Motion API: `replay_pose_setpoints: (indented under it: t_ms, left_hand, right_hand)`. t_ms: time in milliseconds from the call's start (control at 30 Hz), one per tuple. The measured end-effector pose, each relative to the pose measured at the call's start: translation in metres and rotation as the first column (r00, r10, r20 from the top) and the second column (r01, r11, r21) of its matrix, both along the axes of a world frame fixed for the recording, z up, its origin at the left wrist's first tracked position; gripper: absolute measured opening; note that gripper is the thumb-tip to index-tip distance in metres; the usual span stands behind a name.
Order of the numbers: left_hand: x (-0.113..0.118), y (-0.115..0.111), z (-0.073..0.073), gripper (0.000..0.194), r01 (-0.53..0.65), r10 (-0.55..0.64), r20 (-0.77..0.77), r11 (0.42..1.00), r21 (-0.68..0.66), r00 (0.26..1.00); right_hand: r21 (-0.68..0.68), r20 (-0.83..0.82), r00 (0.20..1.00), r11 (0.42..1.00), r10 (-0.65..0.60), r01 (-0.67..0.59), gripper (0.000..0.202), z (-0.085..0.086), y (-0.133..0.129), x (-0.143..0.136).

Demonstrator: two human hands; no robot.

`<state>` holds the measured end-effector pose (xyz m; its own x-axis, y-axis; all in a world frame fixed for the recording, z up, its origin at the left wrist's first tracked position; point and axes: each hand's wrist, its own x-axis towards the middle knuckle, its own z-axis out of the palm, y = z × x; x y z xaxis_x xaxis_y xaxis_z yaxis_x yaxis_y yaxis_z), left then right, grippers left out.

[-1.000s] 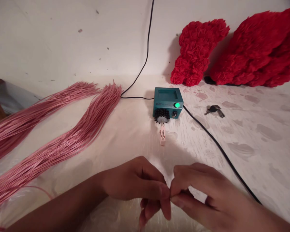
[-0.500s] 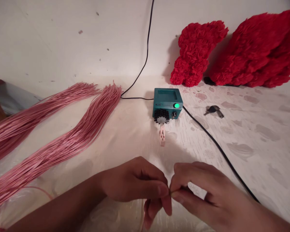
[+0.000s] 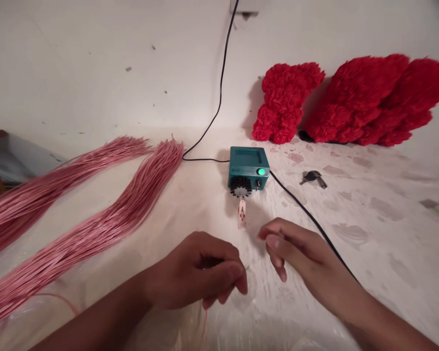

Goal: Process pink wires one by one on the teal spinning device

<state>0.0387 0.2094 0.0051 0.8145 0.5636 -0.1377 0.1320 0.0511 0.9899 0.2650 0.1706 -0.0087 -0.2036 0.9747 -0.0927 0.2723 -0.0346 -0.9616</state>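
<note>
My left hand [image 3: 201, 273] is closed, with thumb and fingers pinched on a thin pink cord [image 3: 205, 319] that hangs down below it. The cord's end inside the grip is hidden. Apart from it, on the right, my right hand [image 3: 296, 248] is raised with its fingers loosely curled and apart, and nothing shows in them. Ahead of both hands stands a small teal electric device [image 3: 249, 163] with a lit green button [image 3: 261, 172]. A black toothed wheel [image 3: 240, 186] sits at its front, and a pale pink clip [image 3: 242, 214] sticks out towards me.
Two bundles of pink cords [image 3: 131, 195] lie on the left of the covered table [image 3: 190, 204]. Red artificial flowers [image 3: 283, 102] lean against the wall at the back right. Keys [image 3: 313, 178] lie on the right, past a black cable [image 3: 310, 214].
My right hand has parted from my left hand and moved up and forward, towards the clip. My left hand has shifted slightly left, still pinching the cord. The camera view has tilted up a little.
</note>
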Motion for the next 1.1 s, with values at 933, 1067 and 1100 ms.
replay_pose_setpoints:
  t_ms: [933,1067,1100]
  left_hand:
    - [0.009,0.020,-0.030,0.031,0.249,0.323,-0.226,-0.032,0.968,0.919]
    - [0.010,0.023,-0.034,0.033,0.231,0.337,-0.216,-0.003,0.973,0.916]
    - [0.010,0.023,-0.035,0.034,0.225,0.339,-0.214,0.008,0.974,0.916]
  right_hand:
    - [-0.356,-0.115,0.956,0.887,0.271,-0.295,0.051,-0.012,0.103,0.008]
    - [-0.300,-0.136,0.966,0.921,0.218,-0.250,0.050,-0.020,0.100,0.006]
    - [-0.285,-0.144,0.968,0.928,0.205,-0.239,0.049,-0.023,0.100,0.005]
